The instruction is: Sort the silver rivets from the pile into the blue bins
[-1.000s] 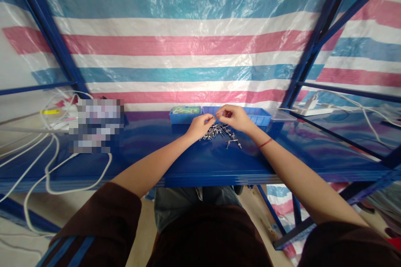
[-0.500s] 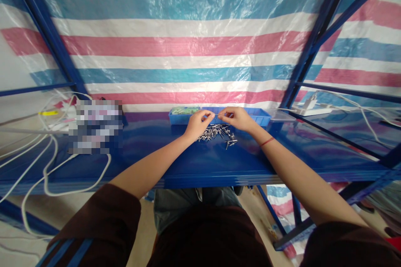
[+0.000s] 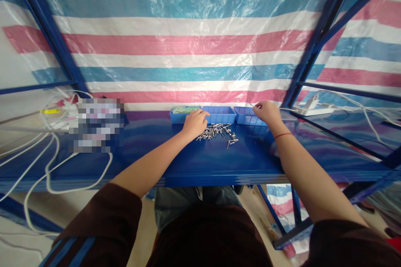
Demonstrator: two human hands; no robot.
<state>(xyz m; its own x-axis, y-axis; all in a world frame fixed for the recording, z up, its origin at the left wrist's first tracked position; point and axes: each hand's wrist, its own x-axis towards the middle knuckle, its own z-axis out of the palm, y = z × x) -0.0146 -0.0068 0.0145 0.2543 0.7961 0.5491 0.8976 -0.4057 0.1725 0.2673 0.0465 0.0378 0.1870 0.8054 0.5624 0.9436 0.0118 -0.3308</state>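
A pile of small silver metal pieces (image 3: 216,130), shaped like pop rivets, lies on the blue shelf top (image 3: 200,160). A few loose ones (image 3: 232,142) sit just right of it. My left hand (image 3: 196,123) is at the pile's left edge, in front of a blue bin (image 3: 178,118) with green-and-white contents. Its fingers are apart and nothing shows in them. Over the right-hand blue bin (image 3: 250,117), my right hand (image 3: 268,112) pinches a thin slender piece (image 3: 251,104), too small to make out well. A middle blue bin (image 3: 219,115) stands between them.
White cables (image 3: 52,167) and a blurred-out object (image 3: 97,125) occupy the left of the shelf. On the right are a white power strip (image 3: 316,108) and a clear plastic lid (image 3: 287,115). Blue metal posts (image 3: 300,75) and a striped tarp (image 3: 188,46) enclose the back.
My hands were together above the pile. The right hand has moved right to over the right bin with the thin piece; the left has shifted slightly down and its fingers have loosened.
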